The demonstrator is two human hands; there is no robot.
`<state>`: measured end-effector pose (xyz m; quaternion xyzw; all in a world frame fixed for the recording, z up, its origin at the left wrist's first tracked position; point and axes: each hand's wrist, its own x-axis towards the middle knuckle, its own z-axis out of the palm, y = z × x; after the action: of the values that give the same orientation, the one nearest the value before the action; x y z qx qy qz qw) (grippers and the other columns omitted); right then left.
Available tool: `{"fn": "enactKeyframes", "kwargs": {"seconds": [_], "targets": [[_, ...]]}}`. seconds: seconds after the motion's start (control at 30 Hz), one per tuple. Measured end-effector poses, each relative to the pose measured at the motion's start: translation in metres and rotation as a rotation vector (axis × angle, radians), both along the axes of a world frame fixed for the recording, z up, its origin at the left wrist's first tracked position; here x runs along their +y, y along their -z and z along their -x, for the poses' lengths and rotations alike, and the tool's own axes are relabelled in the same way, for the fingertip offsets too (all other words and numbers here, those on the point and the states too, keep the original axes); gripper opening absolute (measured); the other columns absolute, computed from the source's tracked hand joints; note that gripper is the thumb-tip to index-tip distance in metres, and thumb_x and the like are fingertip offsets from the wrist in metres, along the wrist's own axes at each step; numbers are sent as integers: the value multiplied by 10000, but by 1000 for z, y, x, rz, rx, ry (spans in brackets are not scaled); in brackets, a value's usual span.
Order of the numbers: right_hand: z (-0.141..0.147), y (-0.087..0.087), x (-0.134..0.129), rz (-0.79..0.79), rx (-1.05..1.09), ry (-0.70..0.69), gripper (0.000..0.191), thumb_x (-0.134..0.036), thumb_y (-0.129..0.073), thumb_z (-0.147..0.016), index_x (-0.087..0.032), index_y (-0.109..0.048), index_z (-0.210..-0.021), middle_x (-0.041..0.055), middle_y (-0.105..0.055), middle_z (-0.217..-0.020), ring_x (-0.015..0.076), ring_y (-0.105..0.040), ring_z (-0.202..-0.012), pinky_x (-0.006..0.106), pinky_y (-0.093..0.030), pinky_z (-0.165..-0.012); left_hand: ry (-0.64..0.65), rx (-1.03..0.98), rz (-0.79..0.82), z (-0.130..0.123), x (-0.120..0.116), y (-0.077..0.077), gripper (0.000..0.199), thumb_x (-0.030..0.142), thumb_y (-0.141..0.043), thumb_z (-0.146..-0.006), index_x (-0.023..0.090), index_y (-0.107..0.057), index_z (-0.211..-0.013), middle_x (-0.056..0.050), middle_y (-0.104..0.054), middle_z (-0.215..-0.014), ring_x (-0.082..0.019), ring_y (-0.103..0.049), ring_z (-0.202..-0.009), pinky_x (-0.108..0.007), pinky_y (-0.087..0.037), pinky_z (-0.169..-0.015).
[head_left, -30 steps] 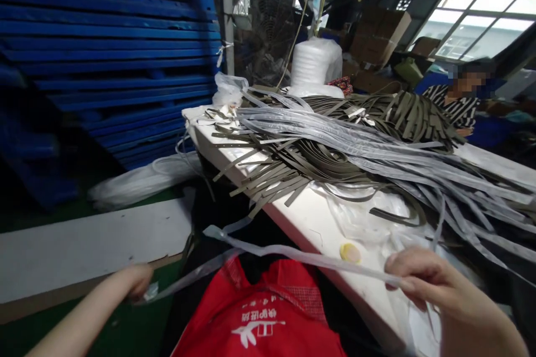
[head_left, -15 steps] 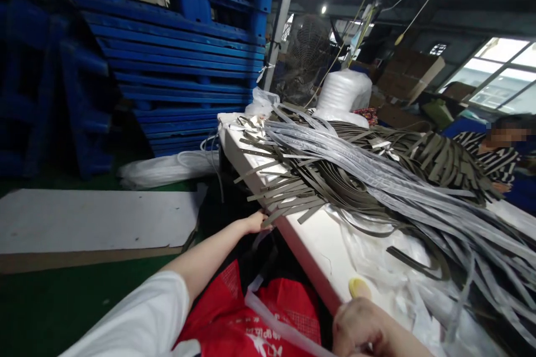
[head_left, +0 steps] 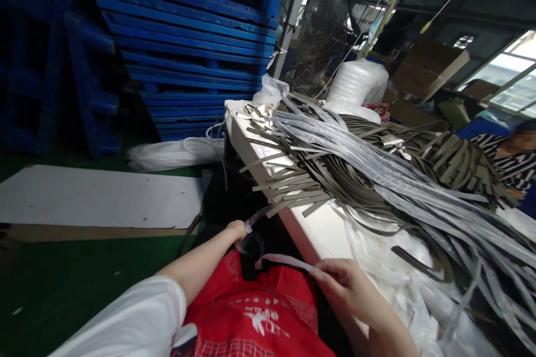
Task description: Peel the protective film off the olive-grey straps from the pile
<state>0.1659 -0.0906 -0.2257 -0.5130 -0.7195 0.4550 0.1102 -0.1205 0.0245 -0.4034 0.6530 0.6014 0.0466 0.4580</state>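
My left hand [head_left: 238, 230] is closed on a translucent plastic strip beside the table's front edge, above my lap. A pale translucent strip [head_left: 285, 259] runs from my lap to my right hand [head_left: 337, 279], which pinches its end between thumb and fingers near the table edge. Dark grey-brown flat strips [head_left: 339, 181] lie in a curved bundle on the white table [head_left: 307, 228], their ends jutting over its near side. Across them stretches a long bundle of translucent sleeves [head_left: 360, 150]. A red apron [head_left: 268, 312] covers my lap.
Blue pallets [head_left: 192, 39] are stacked behind the table's left end. A wrapped white roll [head_left: 355, 86] stands at the back. Crumpled clear plastic [head_left: 402, 279] lies on the near right of the table. A person in striped clothing [head_left: 515, 162] is at the far right.
My left hand has drawn back from the table edge toward my lap with a strip. My right hand has risen, stretching the pale strip. The view has shifted slightly.
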Motion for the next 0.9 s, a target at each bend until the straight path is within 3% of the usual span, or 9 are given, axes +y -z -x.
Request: {"fn": "enactKeyframes", "kwargs": {"seconds": [0.17,0.23,0.3,0.37,0.43,0.5,0.63,0.73,0.9], "targets": [[2,-1,11,-98,-168,39,348,-460,-515,-936,-196,-741,-923,62,-734,-837,214,-645,-754,275,-469,-686,64,127,43,4,30,-27,329,318,-629,-930,137,-595,-1203,-110,-614,-1200,-233,-631,-1042,-410,-549,-869],[1,-2,9,-82,-147,10,333,-431,-504,-945,-200,-743,-926,55,-739,-849,207,-648,-754,268,-470,-691,151,97,28,2,33,-43,244,299,-659,-902,134,-664,-1082,-92,-665,-1109,-229,-646,-997,-390,-542,-870],[4,-1,8,-76,-119,-13,316,-403,-502,-949,-202,-744,-927,41,-741,-850,191,-645,-748,256,-465,-688,265,33,20,-4,25,-62,140,274,-714,-838,144,-724,-889,-65,-711,-1004,-229,-658,-972,-331,-524,-882],[8,3,9,-85,-87,-9,302,-391,-513,-945,-198,-744,-931,31,-740,-849,176,-638,-735,246,-458,-677,411,-119,-16,-14,8,-82,116,268,-731,-798,159,-736,-758,-49,-721,-1064,-234,-643,-1045,-266,-489,-920],[13,9,11,-91,-28,8,318,-400,-513,-947,-180,-740,-912,31,-734,-825,162,-624,-711,238,-450,-656,591,-386,-76,-28,-13,-98,147,291,-687,-825,170,-742,-761,-45,-667,-1235,-236,-597,-1148,-243,-458,-962],[15,15,13,-80,42,29,336,-412,-516,-945,-163,-736,-901,39,-732,-819,157,-619,-709,236,-454,-652,717,-615,-99,-41,-33,-107,197,315,-632,-859,162,-746,-812,-72,-668,-1213,-224,-616,-1095,-248,-469,-937],[7,20,17,-75,106,120,282,-380,-611,-880,-155,-730,-1000,56,-744,-921,182,-648,-801,260,-490,-727,594,-552,-127,-52,-52,-106,242,328,-574,-873,144,-726,-834,-40,-689,-819,-154,-633,-750,-223,-497,-733],[-7,17,17,-74,83,197,285,-372,-647,-846,-158,-729,-1016,62,-747,-943,197,-654,-826,274,-501,-739,486,-487,-192,-45,-49,-100,234,302,-555,-864,138,-693,-773,-38,-674,-787,-146,-616,-721,-226,-488,-707],[-30,18,16,-90,48,309,260,-387,-638,-846,-171,-730,-959,55,-745,-917,200,-662,-832,271,-494,-734,427,-456,-209,-29,-41,-98,222,303,-555,-857,145,-661,-743,-40,-677,-800,-150,-623,-744,-232,-487,-726]]}}
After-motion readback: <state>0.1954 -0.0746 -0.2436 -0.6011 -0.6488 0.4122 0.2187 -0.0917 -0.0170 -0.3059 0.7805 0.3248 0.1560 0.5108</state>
